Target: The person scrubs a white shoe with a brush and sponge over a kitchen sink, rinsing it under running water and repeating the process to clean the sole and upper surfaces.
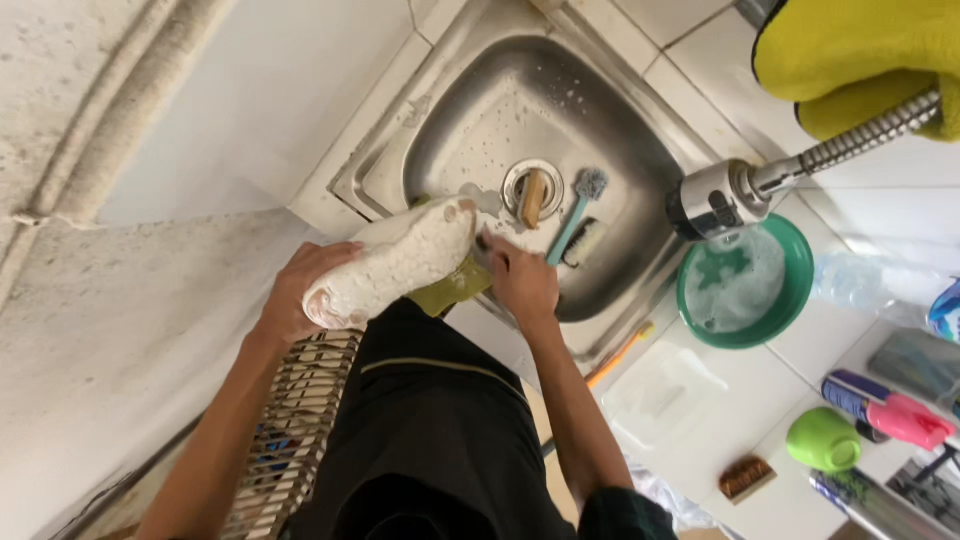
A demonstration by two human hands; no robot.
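Note:
My left hand (300, 290) grips the heel end of a shoe (400, 262), held sole-up; the sole is white with soap foam and the upper looks yellow-green below it. Its toe reaches over the front rim of the steel sink (620, 150). My right hand (520, 278) is closed at the toe end of the shoe, holding something small I cannot make out. A teal-handled brush (575, 222) lies in the basin just past my right hand, next to the drain (532, 190).
A flexible faucet head (712, 200) hangs over a green bowl of soapy water (745, 285) right of the sink. A clear tray (660, 395), a small brown brush (746, 477), a green cup (822, 438) and bottles sit on the counter. A woven basket (290, 430) stands below.

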